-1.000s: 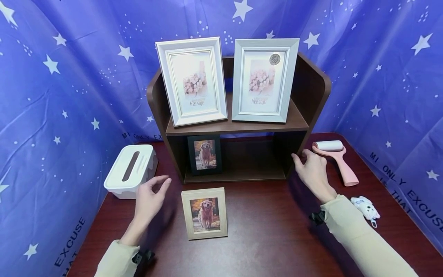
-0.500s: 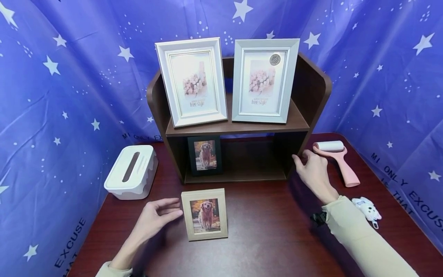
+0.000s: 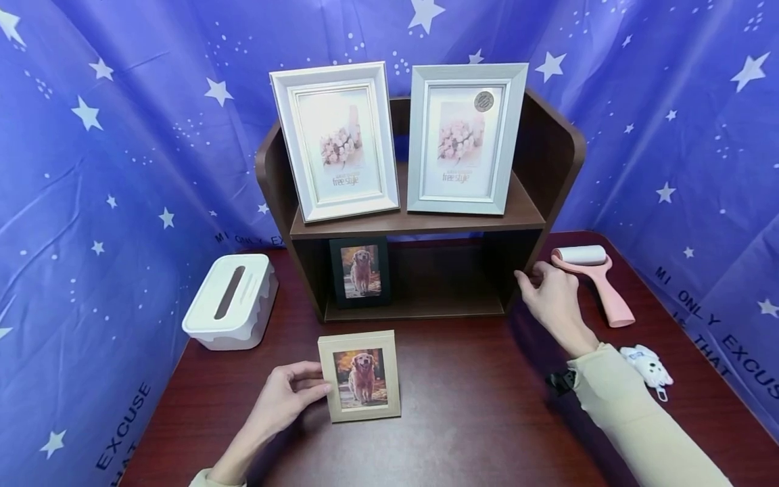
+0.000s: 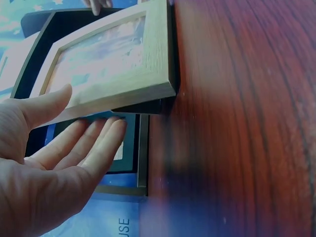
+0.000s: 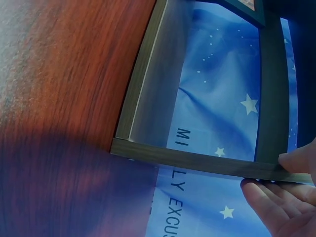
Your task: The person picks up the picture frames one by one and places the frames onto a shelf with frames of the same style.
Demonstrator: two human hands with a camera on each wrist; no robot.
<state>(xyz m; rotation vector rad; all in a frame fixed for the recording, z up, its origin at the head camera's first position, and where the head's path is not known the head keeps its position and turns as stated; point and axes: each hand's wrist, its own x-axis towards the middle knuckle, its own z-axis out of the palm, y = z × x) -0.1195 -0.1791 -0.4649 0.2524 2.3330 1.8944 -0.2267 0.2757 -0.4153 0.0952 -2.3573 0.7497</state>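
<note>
Dark-red table [image 3: 462,433]; brown shelf [image 3: 450,274] stands on it. White frame [image 3: 337,145] and pale grey frame [image 3: 465,142] on shelf's upper tier. Tan frame [image 3: 362,382] leans back before shelf, left of its middle. Left hand [image 3: 282,396] before shelf's left side, fingers loosely extended behind the tan frame's edge, thumb in front; firmness of contact unclear. Right hand [image 3: 552,301] pinches shelf's right side panel.

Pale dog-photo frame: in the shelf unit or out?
Out. The head view shows the pale frame standing on the table in front of the shelf unit, left hand at its side.
</note>
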